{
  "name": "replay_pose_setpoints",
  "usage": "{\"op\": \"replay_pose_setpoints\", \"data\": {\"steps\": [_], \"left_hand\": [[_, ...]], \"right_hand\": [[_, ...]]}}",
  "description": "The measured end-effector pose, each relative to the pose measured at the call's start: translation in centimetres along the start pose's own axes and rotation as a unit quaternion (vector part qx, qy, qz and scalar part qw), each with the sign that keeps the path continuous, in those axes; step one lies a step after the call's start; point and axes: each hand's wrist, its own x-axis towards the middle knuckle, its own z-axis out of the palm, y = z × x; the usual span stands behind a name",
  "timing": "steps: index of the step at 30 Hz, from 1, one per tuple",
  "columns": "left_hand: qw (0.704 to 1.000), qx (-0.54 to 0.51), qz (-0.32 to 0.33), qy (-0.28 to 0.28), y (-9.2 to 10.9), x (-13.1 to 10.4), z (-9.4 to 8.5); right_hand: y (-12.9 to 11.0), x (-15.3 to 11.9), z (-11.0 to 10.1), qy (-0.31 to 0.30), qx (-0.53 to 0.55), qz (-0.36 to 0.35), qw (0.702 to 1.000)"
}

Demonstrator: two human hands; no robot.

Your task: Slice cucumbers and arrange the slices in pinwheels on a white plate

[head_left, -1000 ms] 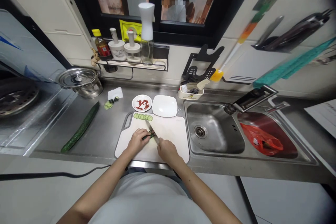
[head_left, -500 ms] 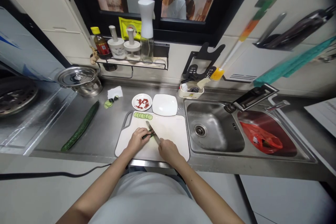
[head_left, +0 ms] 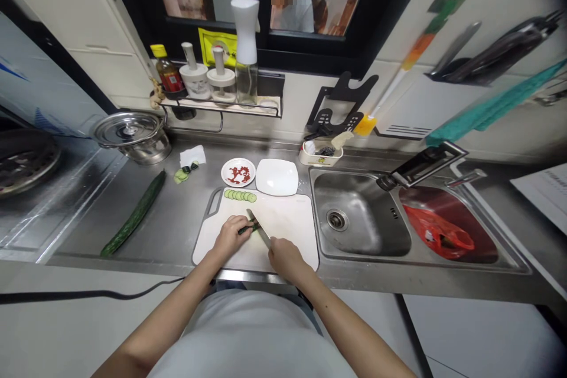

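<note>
My right hand [head_left: 286,258] is closed around the handle of a kitchen knife [head_left: 260,228], whose blade points away and to the left over the white cutting board [head_left: 292,218]. The fingers of my left hand [head_left: 230,235] press on a small dark-green piece of cucumber [head_left: 254,227] right beside the blade. My fingers and the knife partly cover this piece. A row of overlapping cucumber slices [head_left: 240,195] lies along the board's far left edge. Behind the board stand a white plate with chopped red bits [head_left: 228,179] and a bare white plate [head_left: 277,177].
A whole cucumber [head_left: 135,214] lies on the steel counter at left, near cucumber scraps [head_left: 181,176] and a lidded pot [head_left: 150,144]. To the right is a double sink [head_left: 363,212] with a red plastic bag [head_left: 436,235]. A condiment shelf [head_left: 221,107] hangs behind.
The knife and my right hand have shifted slightly toward me. My left hand stays on the cucumber piece. The whole view has drifted a little.
</note>
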Motion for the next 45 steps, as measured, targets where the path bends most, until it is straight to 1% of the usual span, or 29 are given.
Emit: {"op": "replay_pose_setpoints", "data": {"steps": [6, 14, 20, 29, 31, 38, 45], "left_hand": [[1.0, -0.003, -0.002, -0.003, 0.1, 0.0, -0.1], [1.0, -0.005, -0.006, -0.002, -0.1, 0.1, 0.0], [1.0, -0.01, -0.006, -0.002, -0.1, 0.3, 0.0], [1.0, -0.01, -0.005, -0.001, 0.1, 0.2, -0.1], [1.0, -0.011, -0.007, -0.002, 0.0, 0.2, -0.1], [1.0, -0.015, -0.005, -0.001, -0.5, 0.2, 0.3], [1.0, -0.013, -0.009, -0.004, -0.3, 0.2, 0.1]], "right_hand": [[-0.3, 1.5, 0.3, 0.009, 0.003, -0.013, 1.0], [0.2, 1.0, 0.4, 0.001, 0.006, -0.01, 1.0], [0.0, 1.7, 0.5, 0.001, 0.003, -0.016, 1.0], [-0.4, 3.5, 1.6, 0.033, -0.002, -0.027, 0.999], [-0.3, 3.4, 1.7, 0.034, -0.002, -0.026, 0.999], [0.1, 2.0, 1.8, 0.012, -0.009, -0.009, 1.0], [-0.3, 3.0, 2.1, 0.023, -0.014, -0.018, 0.999]]}}
